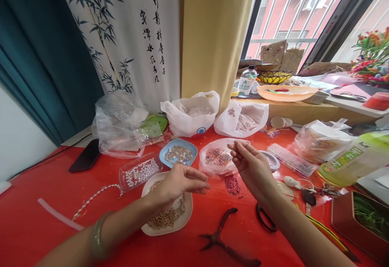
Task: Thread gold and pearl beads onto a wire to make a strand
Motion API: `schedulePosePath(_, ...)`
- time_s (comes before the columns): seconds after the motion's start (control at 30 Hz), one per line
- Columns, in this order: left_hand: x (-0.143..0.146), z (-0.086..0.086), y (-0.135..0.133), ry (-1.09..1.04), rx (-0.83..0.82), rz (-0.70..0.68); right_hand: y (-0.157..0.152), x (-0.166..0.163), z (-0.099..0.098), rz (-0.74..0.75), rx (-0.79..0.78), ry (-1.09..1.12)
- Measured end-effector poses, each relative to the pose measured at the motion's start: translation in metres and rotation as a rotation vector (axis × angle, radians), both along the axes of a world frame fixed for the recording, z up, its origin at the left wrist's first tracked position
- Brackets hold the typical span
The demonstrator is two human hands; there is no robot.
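My left hand [182,184] hovers over the right side of a white plate [189,214] of gold beads [165,221]. Its thumb and fingertips come together, with a tiny gold speck at the tips. Across a short gap, my right hand [249,165] is raised in front of a white plastic bag [204,165] of pink and orange beads, its thumb and forefinger pinched. What it pinches is too small to make out. Pliers [216,238] with dark handles lie on the red table below, jaws apart. A pile of dark red beads [232,185] sits between the hands.
A clear box of white pearls [141,174], a blue dish [163,153] of beads and a beaded strand [97,196] lie leftward, near a phone [85,156]. Rightward are black-handled scissors [266,217], keys [308,198], a yellow cutter [326,230] and a planter box [346,214].
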State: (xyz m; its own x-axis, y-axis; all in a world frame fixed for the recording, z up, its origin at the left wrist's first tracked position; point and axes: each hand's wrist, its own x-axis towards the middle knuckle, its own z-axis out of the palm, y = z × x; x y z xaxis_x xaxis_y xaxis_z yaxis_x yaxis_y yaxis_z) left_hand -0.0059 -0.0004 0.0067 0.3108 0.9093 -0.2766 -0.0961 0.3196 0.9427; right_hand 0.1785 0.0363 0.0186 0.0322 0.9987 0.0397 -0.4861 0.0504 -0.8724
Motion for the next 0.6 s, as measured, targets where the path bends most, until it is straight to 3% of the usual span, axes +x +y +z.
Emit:
schedulePosePath(0.4,0.000,-0.007,0.004,0.192,0.097,-0.094,0.025,0.042,0.015,-0.268,-0.018,0.157)
schedulePosePath(0.5,0.000,0.004,-0.005,0.343,0.308,-0.065,0.027,0.045,0.012,-0.290,0.018,0.114)
schedulePosePath(0.57,-0.002,0.018,-0.022,0.428,0.564,-0.013,0.028,0.046,0.009,-0.291,0.042,0.065)
schedulePosePath(0.6,-0.003,0.026,-0.034,0.437,0.702,-0.079,0.028,0.047,0.008,-0.291,0.058,0.037)
